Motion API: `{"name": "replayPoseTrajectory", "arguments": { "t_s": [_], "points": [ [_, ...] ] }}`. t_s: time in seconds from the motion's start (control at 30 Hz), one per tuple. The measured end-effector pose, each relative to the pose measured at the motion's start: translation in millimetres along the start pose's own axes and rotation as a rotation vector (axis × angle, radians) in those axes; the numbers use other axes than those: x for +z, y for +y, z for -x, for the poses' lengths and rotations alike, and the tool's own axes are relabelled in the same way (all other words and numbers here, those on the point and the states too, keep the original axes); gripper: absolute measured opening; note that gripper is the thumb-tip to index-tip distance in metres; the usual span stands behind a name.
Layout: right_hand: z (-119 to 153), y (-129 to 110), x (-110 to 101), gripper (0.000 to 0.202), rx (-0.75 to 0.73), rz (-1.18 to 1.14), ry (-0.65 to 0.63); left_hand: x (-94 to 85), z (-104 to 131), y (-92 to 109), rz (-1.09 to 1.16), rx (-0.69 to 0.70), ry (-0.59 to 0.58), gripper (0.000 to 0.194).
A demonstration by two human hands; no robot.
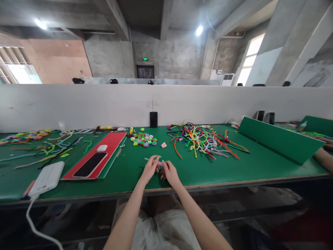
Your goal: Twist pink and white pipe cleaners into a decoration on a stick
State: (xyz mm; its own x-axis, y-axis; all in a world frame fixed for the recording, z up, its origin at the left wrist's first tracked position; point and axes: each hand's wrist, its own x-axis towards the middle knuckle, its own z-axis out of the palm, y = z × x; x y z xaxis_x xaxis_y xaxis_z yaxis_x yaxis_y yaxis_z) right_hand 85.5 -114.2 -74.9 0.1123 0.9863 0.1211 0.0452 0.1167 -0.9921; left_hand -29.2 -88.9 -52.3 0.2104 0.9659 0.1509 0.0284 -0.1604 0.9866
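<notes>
Near the front edge of the green table [208,173], my left hand [151,168] and my right hand [169,171] are close together, with fingers bent inward. Between their fingertips is a small pale pink strip [160,163], pinched from both sides. A thin whitish end sticks out to the left of my left hand. Just beyond the hands lies a small pink piece [163,145]. Behind it to the left sits a cluster of small colourful pieces [145,139]. A tangled pile of multicoloured fuzzy stems [200,139] spreads out to the right.
A red board [114,142] bears a phone [90,164] and a white case [102,148]. At far left are a white power bank [48,178] and loose stems [52,149]. A dark phone [153,119] leans on the partition. A green board [281,140] stands right, near another person's arm [324,158].
</notes>
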Motion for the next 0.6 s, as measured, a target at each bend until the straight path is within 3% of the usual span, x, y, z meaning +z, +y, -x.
{"name": "replayPoseTrajectory", "arguments": {
  "t_s": [0.6],
  "points": [
    [1.3,0.3,-2.5,0.026,-0.028,-0.003,-0.019,-2.1,0.3,-1.2,-0.024,0.023,-0.012,0.035]
  ]
}}
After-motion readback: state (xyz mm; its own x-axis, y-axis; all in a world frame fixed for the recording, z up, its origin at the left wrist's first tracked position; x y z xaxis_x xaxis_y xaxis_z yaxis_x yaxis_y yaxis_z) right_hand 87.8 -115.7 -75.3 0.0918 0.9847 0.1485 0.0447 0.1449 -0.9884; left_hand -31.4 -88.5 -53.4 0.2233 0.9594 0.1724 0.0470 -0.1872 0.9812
